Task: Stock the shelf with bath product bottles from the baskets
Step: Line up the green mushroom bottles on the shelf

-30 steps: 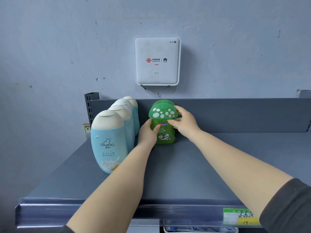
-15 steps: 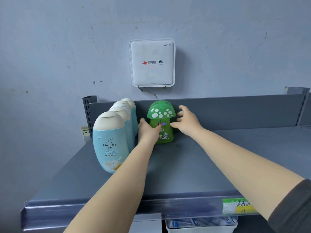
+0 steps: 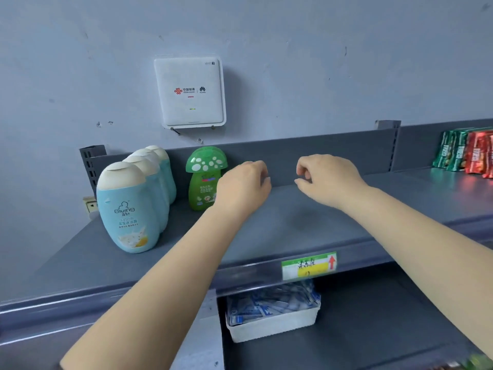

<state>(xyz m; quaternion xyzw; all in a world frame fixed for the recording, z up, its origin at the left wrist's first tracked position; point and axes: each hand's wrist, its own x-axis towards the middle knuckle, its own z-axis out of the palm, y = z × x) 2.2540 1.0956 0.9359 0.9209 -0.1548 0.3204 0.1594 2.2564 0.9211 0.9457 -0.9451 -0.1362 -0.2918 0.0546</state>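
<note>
Up front, "Giving" blue bottle (image 3: 130,209), WiFi 7 router (image 3: 190,93) — green mushroom bottle (image 3: 205,180).

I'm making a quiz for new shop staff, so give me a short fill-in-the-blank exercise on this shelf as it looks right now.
1. The green bottle has a cap shaped like a ____.
2. The row of light blue bottles stands to the ____ of the green bottle.
3. The left hand and the right hand hold ____.
4. On the wall above the shelf hangs a white ____ box.

Missing words: mushroom; left; nothing; router
</note>
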